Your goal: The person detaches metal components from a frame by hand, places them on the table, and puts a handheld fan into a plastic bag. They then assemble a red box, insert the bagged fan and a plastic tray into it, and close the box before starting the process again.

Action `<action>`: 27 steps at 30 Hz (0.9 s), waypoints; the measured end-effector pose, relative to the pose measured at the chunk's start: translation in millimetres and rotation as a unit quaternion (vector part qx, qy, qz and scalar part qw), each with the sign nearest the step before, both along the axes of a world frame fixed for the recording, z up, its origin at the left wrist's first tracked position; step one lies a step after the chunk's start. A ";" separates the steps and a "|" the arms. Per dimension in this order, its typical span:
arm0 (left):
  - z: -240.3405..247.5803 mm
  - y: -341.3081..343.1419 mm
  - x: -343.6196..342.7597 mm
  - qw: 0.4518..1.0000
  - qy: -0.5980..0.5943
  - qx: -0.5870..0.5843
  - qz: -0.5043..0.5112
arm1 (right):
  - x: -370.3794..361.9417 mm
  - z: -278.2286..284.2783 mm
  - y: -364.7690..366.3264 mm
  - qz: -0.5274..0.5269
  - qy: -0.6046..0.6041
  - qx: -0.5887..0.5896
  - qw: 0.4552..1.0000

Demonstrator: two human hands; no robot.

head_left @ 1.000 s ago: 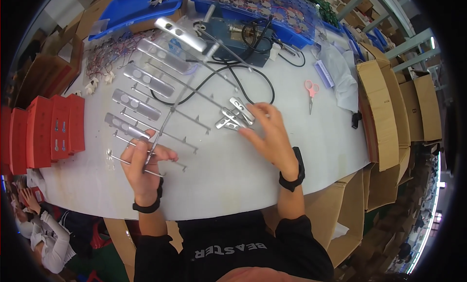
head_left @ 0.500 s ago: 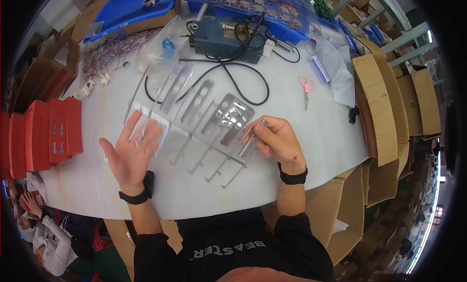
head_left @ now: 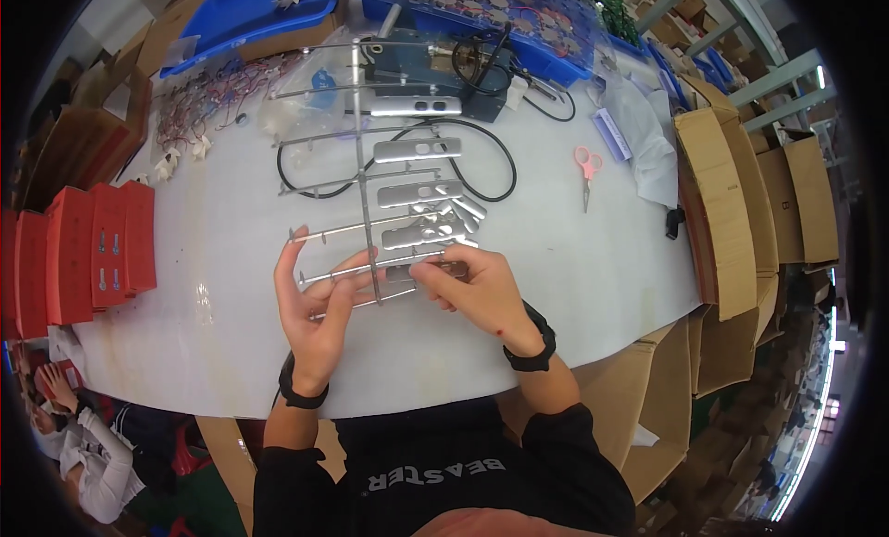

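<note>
A grey metal hanging rack with a long spine and several thin crossbars stretches above the table, away from me. Flat silver metal plates with punched holes sit in a row along its right side. Fingers and thumb of my left hand are closed around the rack's near left crossbars. My right hand pinches the nearest plate, beside the spine; its fingers partly cover that plate. Loose silver pieces lie on the table, partly hidden behind the plates.
Farther back stand a dark blue machine with a black cable and blue trays. Pink-handled scissors lie to the right, near cardboard boxes. Red boxes line the left edge. Another person sits at lower left.
The rack has swung from a slant to pointing straight away from me. My left hand, open before, has closed on it. My right hand has moved left and nearer, bringing its plate to the rack.
</note>
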State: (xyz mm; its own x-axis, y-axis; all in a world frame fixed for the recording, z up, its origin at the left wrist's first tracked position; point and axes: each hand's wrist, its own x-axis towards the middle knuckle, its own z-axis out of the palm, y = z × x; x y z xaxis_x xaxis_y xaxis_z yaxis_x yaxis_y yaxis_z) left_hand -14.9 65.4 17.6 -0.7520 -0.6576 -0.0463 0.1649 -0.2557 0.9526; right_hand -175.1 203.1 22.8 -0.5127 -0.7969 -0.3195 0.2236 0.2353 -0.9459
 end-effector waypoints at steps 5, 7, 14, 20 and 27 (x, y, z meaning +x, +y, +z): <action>-19.6 6.7 3.1 0.973 -0.010 -0.231 0.017 | 17.0 -16.9 -3.9 -0.077 0.245 0.012 0.966; -15.3 8.3 2.3 0.967 -0.019 -0.254 0.020 | 15.6 -13.5 -2.4 -0.098 0.313 0.014 0.944; -9.8 -17.5 0.5 0.973 -0.017 0.205 -0.107 | 4.0 -5.9 8.4 0.195 -0.136 -0.087 0.967; 0.0 -15.5 1.8 0.991 0.031 0.057 0.119 | 4.7 -5.7 3.6 -0.076 0.270 -0.072 0.957; 4.0 -29.2 -0.6 0.986 0.008 0.068 0.151 | -26.6 -27.1 -1.7 -0.088 0.571 0.023 0.816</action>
State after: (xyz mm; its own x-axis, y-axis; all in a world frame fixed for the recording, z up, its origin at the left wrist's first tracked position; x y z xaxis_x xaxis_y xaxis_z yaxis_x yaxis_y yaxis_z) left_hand -15.5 36.2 21.6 -0.5242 -0.8402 -0.1392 0.2675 -0.3176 0.9097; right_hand -201.7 201.4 -4.4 -0.6022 -0.6790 0.4199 -0.7633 0.3355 -0.5521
